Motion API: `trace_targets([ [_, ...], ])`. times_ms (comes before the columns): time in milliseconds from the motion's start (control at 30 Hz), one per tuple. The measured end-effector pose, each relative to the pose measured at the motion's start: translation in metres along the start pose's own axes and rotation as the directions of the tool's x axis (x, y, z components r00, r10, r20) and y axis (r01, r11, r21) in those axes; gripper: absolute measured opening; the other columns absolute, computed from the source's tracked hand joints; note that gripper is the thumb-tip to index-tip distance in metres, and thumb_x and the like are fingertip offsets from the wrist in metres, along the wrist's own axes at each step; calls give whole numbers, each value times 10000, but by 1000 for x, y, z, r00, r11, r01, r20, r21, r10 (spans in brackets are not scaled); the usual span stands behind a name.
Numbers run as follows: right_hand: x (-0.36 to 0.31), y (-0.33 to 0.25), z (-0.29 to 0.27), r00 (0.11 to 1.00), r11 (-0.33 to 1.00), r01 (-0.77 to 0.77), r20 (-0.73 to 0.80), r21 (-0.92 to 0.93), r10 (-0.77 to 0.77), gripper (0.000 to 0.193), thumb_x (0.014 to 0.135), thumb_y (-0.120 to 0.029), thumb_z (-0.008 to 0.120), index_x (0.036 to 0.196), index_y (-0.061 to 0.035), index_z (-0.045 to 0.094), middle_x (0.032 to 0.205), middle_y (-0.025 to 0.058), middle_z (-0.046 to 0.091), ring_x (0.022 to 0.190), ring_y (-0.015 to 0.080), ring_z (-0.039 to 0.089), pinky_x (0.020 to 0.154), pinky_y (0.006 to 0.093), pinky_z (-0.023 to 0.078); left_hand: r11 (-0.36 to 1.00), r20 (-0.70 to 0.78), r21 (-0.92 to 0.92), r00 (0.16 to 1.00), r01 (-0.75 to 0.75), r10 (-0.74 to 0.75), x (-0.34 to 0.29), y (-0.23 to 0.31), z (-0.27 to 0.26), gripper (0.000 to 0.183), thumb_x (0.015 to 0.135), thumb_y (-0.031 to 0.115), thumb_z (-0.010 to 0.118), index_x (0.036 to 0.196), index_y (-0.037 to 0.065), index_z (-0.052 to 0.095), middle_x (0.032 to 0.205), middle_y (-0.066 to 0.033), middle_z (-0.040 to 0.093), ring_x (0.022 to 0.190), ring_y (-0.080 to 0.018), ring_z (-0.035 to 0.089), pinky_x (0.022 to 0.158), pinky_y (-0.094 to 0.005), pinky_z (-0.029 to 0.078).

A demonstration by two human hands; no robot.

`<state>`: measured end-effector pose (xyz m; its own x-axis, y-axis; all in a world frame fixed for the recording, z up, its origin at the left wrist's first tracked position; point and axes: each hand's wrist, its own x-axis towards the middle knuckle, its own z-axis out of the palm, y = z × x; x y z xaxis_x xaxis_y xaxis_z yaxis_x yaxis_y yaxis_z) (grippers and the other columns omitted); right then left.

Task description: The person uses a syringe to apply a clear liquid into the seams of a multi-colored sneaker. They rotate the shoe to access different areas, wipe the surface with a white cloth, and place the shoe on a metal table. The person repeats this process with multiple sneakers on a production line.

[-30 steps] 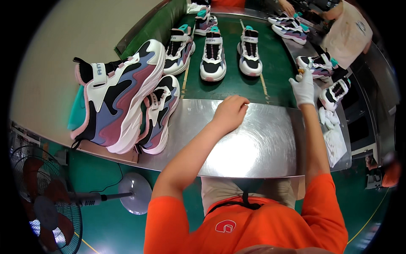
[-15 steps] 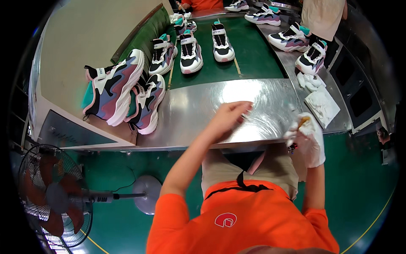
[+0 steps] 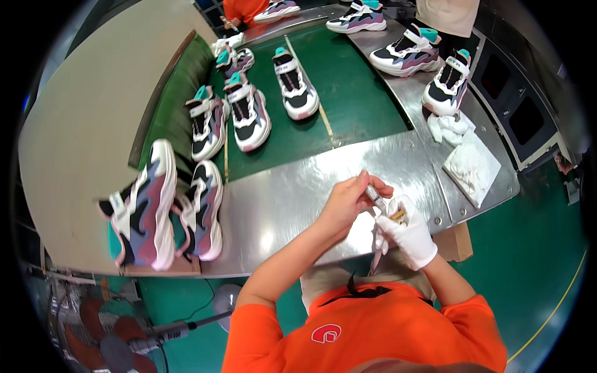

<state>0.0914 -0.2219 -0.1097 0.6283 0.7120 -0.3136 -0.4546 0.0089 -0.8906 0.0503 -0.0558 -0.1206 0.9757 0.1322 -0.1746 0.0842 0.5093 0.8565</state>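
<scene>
My bare left hand (image 3: pixel 346 204) reaches over the metal table edge, its fingers closed around a slim whitish tube (image 3: pixel 375 196) with dark markings, like a pen or a syringe. Close against its lower end is my right hand (image 3: pixel 409 236), in a white glove with the fingers curled. A short brown stick-like piece (image 3: pixel 398 215) shows in the gloved fingers; its full shape is hidden. To the left, two sneakers, a front one (image 3: pixel 148 217) and another (image 3: pixel 204 214), lean on their sides with soles facing right.
A steel tabletop (image 3: pixel 267 211) borders a green surface (image 3: pixel 348 112) bearing several white, black and purple sneakers (image 3: pixel 297 87). On the right ledge lie a white cloth pad (image 3: pixel 474 165) and crumpled cloth (image 3: pixel 449 127). A floor fan (image 3: pixel 115 348) stands lower left. A person's sleeve (image 3: pixel 244 10) shows at the back.
My hands have come together over the table edge. The left hand, earlier without the tube, now grips it; the gloved right hand has moved left. The view has shifted and tilted.
</scene>
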Motion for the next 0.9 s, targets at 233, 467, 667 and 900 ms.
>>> trace_targets([
  [233,-2,-14,-47,902,192,170,74,-967,-425,115,833,-93,622,898,-90,526,804,130,615,753,320,639,668,412,499,974,19,-41,974,225,-224,94,-14,23,423,1026,349,407,1015,-26,600,1026,-178,670,947,-227,653,817,-355,528],
  [467,-37,-54,-70,847,656,-149,-438,-740,-302,124,800,-98,624,897,-97,548,859,122,642,769,335,641,668,413,509,211,70,977,979,-29,-190,177,-12,72,584,854,487,627,644,-58,640,670,-213,657,653,-325,668,611,-417,524],
  [667,-29,-94,-73,853,639,-164,-433,-752,-291,254,810,-100,642,1045,-109,545,932,155,659,834,371,647,687,439,514,261,110,963,981,-66,-159,174,-6,69,432,732,387,774,741,-29,656,729,-192,664,688,-359,650,645,-398,509],
  [900,19,-111,-60,951,663,-56,-243,-747,-194,514,768,-119,712,1245,-107,521,940,223,653,859,413,637,717,452,512,389,57,921,998,-37,-41,68,6,32,308,853,314,645,1015,53,620,855,-120,652,784,-309,624,702,-394,492],
])
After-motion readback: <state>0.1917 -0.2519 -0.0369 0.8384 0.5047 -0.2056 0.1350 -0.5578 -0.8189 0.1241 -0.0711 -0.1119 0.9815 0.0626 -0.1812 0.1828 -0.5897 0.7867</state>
